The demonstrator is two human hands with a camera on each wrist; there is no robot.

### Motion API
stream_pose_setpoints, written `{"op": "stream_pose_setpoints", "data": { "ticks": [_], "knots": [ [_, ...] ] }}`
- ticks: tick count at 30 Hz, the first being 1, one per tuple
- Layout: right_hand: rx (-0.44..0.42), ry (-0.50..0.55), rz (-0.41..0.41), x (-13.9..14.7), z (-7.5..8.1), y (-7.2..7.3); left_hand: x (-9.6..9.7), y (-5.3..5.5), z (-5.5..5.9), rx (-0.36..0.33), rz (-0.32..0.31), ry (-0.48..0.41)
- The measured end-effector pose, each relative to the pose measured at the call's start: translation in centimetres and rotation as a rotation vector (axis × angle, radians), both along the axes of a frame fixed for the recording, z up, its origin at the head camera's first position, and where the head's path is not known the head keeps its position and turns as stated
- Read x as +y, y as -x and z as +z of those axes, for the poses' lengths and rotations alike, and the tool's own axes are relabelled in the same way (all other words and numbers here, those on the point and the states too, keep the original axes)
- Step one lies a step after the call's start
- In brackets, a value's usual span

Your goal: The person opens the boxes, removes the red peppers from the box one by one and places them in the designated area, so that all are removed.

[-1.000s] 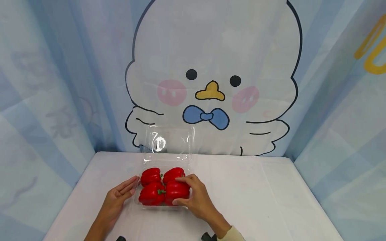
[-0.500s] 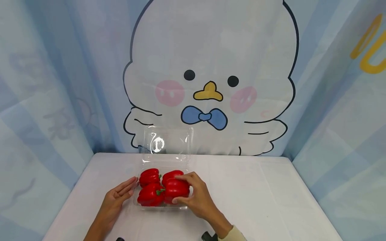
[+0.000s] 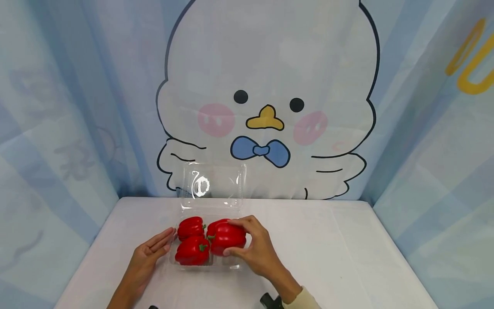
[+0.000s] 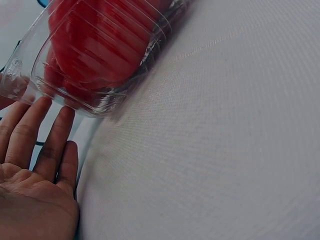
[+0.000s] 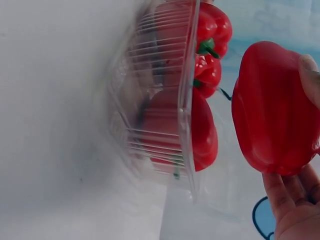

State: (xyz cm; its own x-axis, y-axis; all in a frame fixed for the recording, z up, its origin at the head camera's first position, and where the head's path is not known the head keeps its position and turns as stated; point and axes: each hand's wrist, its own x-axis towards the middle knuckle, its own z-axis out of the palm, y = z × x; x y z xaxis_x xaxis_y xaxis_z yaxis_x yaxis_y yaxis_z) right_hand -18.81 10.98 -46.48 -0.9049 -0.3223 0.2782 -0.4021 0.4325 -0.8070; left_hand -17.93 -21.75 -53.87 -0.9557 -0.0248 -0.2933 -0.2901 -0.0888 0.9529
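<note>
My right hand holds a red bell pepper between thumb and fingers. In the right wrist view this pepper hangs clear above the rim of the clear plastic clamshell box. Three more red bell peppers lie inside: one back left, one front left with its green stem inward, and one back right, partly hidden behind the lifted pepper. My left hand rests its extended fingers against the box's left side; in the left wrist view the fingertips meet the plastic edge.
The box's clear lid stands raised at the back, near the curtain printed with a cartoon chick. A white cloth covers the table. A black device sits at my right wrist.
My right hand has lifted the front right pepper up out of its place in the box, slightly back and to the right. The left hand stays at the box's side.
</note>
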Motion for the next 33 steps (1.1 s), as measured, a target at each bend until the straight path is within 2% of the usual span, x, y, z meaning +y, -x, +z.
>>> {"op": "stream_pose_setpoints", "data": {
  "ticks": [16, 23, 33],
  "knots": [
    [0.048, 0.000, -0.078, 1.2, 1.5, 0.6, 0.0, 0.0, -0.1, 0.002, -0.001, -0.006],
    [0.082, -0.005, -0.103, 2.0, 1.7, 1.0, 0.1, 0.0, 0.0, 0.006, -0.001, -0.002],
    [0.088, -0.014, -0.152, 3.3, 1.7, 1.7, 0.1, 0.0, 0.0, 0.002, -0.007, -0.002]
  ]
}}
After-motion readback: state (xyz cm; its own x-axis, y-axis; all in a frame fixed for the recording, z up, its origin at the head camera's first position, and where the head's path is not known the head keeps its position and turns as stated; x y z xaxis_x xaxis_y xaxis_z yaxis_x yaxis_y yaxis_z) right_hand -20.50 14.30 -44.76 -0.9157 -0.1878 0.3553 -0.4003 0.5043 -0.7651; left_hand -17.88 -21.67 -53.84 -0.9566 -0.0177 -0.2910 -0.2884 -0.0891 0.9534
